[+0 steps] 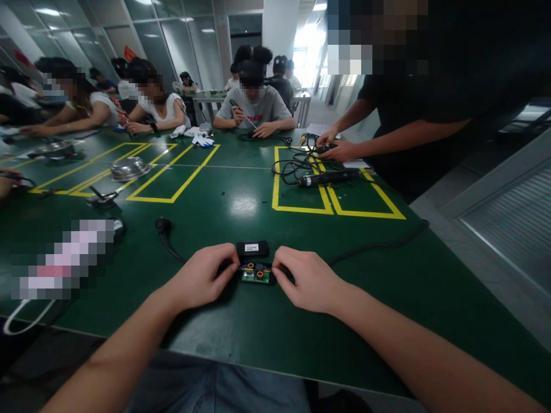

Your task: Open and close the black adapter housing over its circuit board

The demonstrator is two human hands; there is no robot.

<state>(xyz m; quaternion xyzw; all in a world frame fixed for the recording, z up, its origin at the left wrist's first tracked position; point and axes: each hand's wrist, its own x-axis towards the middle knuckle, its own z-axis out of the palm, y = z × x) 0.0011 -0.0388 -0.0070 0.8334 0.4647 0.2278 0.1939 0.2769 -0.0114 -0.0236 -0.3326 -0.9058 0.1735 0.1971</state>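
An opened black power adapter (259, 281) lies on the green table in front of me, its green circuit board (255, 276) with copper coils facing up. My left hand (209, 271) pinches the adapter's left end between thumb and fingers. At the right end, my right hand (301, 274) is closed in a similar pinch. Just behind it lies the adapter's black ribbed cover (253, 249), a white label on top. A black cord (173, 250) with a plug (163, 225) runs out past my left hand. Another black cable (373, 246) leads off to the right. The fingertips partly hide both cord entries.
Yellow tape (301, 210) marks rectangles on the green table (206, 332). A metal bowl (130, 168) stands at the left, beyond a blurred-out pinkish object (69, 261). Back right, a standing person's hands (333, 148) handle tangled black cables (287, 166) near a black tool (322, 179). Others sit opposite.
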